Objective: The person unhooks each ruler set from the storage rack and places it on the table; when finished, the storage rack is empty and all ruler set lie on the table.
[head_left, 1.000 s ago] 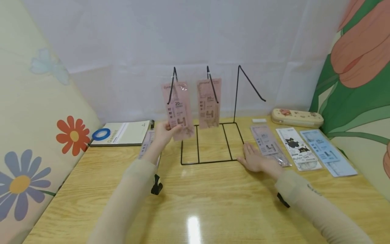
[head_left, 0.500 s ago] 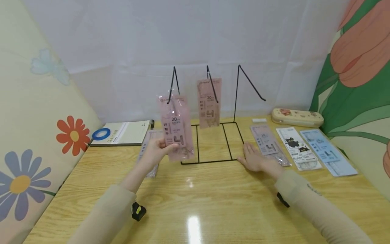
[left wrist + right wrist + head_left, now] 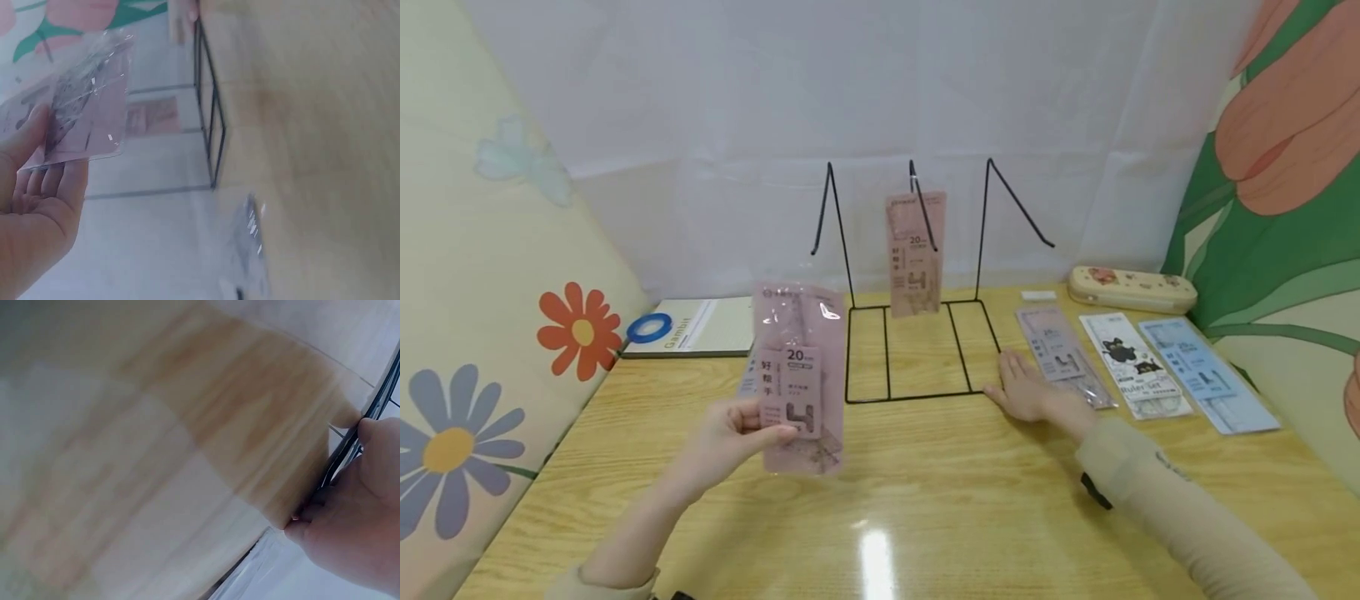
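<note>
Holding one packet: left hand; touching one three-hook rack: right hand.

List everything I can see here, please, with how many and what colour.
Held packet: one, pink, in the left hand
Hanging packet: one, pink, on the rack's middle hook
Wire rack: one, black, on the table
Half-hidden packet: one, pale bluish, behind the held packet
Mauve packet: one, right of the rack
Ruler Set packet: one, white and black, next rightward
Blue packet: one, rightmost
Pencil case: one, cream, back right
Small block: one, white, beside the case
Notebook: one, pale, back left
Ring: one, blue, at the notebook
Table: one, wood-coloured
Backdrop: one, white, behind
Flowered walls: two, multicoloured, left and right
Left hand, right hand: two, beige sleeves
</note>
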`<act>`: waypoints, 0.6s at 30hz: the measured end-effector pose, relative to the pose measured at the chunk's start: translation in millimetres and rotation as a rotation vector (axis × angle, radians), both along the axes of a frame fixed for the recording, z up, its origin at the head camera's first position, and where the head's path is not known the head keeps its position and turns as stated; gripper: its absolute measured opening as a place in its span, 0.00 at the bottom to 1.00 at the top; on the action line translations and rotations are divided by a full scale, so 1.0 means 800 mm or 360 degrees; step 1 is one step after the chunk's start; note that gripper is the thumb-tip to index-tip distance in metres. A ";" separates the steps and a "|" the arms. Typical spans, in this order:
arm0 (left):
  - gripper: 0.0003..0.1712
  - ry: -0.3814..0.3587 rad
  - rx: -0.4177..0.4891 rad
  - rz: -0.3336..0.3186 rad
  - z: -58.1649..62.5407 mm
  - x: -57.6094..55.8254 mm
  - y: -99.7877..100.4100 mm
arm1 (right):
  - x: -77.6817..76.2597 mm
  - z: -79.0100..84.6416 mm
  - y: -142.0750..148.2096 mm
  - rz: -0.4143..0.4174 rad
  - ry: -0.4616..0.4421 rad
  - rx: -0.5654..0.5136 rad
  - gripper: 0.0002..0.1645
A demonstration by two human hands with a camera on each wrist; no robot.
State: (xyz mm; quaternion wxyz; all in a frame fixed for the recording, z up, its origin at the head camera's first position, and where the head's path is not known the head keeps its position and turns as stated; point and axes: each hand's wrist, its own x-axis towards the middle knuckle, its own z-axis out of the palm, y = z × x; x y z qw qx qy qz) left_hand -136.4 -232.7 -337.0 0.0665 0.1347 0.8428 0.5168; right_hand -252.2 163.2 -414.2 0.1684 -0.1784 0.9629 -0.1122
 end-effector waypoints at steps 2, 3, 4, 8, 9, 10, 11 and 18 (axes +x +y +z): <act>0.21 -0.0023 -0.0055 -0.0004 0.010 0.005 -0.017 | -0.001 0.001 0.000 -0.0008 -0.0005 -0.0002 0.43; 0.21 -0.0019 -0.0082 -0.0013 0.014 0.006 -0.027 | -0.001 0.001 0.001 -0.0009 -0.0008 -0.0011 0.43; 0.21 -0.0035 -0.0105 -0.0006 0.018 0.005 -0.038 | -0.001 0.002 0.001 -0.0012 -0.0013 -0.0028 0.44; 0.22 -0.0092 -0.0176 0.0009 0.028 -0.005 -0.088 | 0.001 0.006 0.003 -0.0012 -0.0035 -0.0078 0.49; 0.22 -0.0123 -0.0182 0.0017 0.029 -0.010 -0.100 | 0.001 0.006 0.004 -0.0012 -0.0041 -0.0075 0.50; 0.23 -0.0165 -0.0197 0.0042 0.029 -0.015 -0.112 | 0.001 0.006 0.004 -0.0013 -0.0045 -0.0069 0.50; 0.22 -0.0205 -0.0201 0.0057 0.028 -0.021 -0.123 | 0.001 0.006 0.004 -0.0014 -0.0047 -0.0055 0.49; 0.29 -0.0412 -0.0324 0.0097 0.012 -0.066 -0.175 | -0.003 0.001 0.001 -0.0015 -0.0016 0.0048 0.43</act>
